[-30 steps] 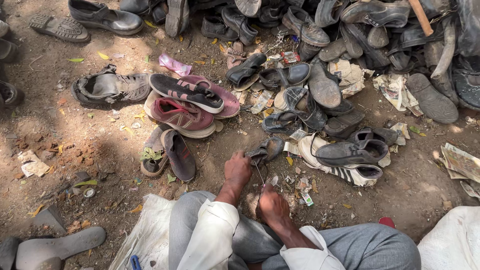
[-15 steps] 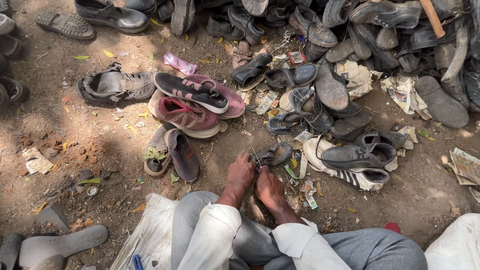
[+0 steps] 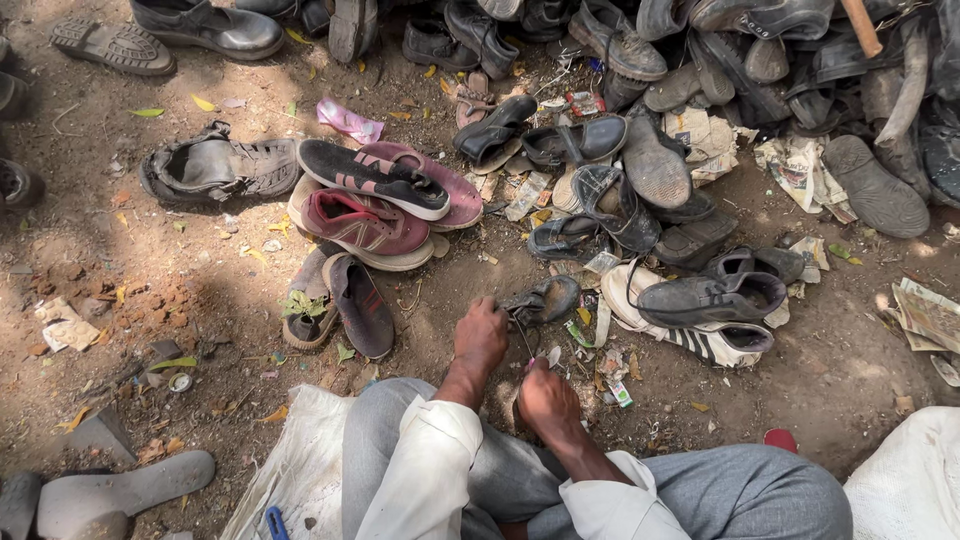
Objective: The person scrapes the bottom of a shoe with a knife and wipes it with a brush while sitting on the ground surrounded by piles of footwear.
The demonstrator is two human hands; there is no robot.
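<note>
A crumpled pink wrapper (image 3: pixel 349 120) lay on the dirt by the sneakers, folded newspapers (image 3: pixel 928 316) at the right edge. Bare ground stayed open on the left. The left hand (image 3: pixel 481 336) was clenched at a small dark shoe (image 3: pixel 541 299); the right hand (image 3: pixel 546 399) pinched something too thin to identify.

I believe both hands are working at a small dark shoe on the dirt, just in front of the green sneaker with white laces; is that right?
Not quite: the sneaker is maroon, not green, as the head view shows. The left hand and right hand are indeed at the small dark shoe on the dirt.
</note>
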